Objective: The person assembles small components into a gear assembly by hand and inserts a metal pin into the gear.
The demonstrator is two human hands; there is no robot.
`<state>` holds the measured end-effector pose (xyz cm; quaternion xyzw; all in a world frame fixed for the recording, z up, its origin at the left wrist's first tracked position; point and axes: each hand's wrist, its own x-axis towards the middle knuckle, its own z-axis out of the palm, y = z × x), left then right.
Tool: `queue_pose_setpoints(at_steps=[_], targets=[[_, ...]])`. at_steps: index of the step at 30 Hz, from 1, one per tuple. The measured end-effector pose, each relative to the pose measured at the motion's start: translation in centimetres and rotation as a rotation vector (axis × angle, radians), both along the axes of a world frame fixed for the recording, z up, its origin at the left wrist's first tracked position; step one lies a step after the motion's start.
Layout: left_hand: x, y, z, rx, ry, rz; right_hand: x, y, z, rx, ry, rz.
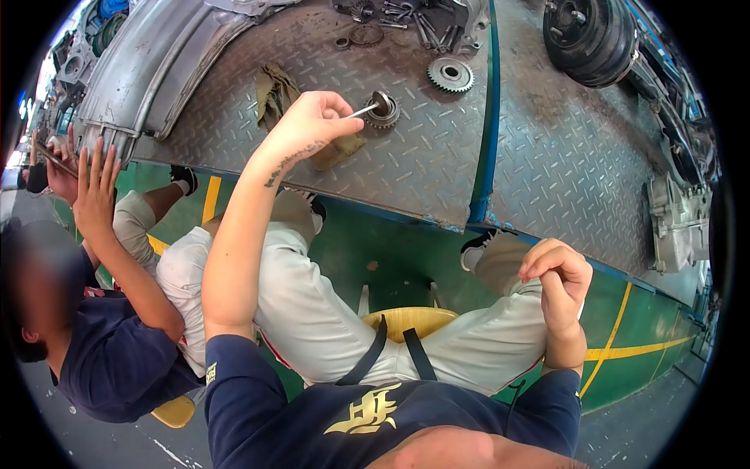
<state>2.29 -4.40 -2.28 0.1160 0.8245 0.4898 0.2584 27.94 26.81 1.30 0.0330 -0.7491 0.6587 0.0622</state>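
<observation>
My left hand (316,117) is over the steel bench, fingers closed around the thin stem of an engine valve (380,103). The valve's round head points away from the hand to the right, above a small toothed gear (385,119) lying on the plate. Under my left wrist sits a crumpled brown cloth (273,90). A larger gear (451,74) lies flat farther right. My right hand (558,277) is raised above my right knee, its fingers curled in and nothing visible in them.
A big grey metal housing (168,59) stands at the left of the bench (211,133). Bolts and shafts (433,33) lie at the back. A black drum (590,39) and an aluminium casing (678,223) are on the right. A co-worker (117,336) sits at my left, hands raised.
</observation>
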Motion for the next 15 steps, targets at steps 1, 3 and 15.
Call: queue_pose_setpoints(at_steps=[1, 3, 15], targets=[[0.1, 0.1, 0.3, -0.007, -0.033, -0.001, 0.0, 0.0, 0.0, 0.001, 0.0, 0.0], [-0.2, -0.1, 0.5, -0.018, -0.111, -0.034, 0.0, 0.0, 0.0, -0.001, 0.0, 0.001], [-0.3, -0.1, -0.3, 0.027, 0.057, 0.052, 0.0, 0.1, -0.2, -0.009, 0.005, 0.006]])
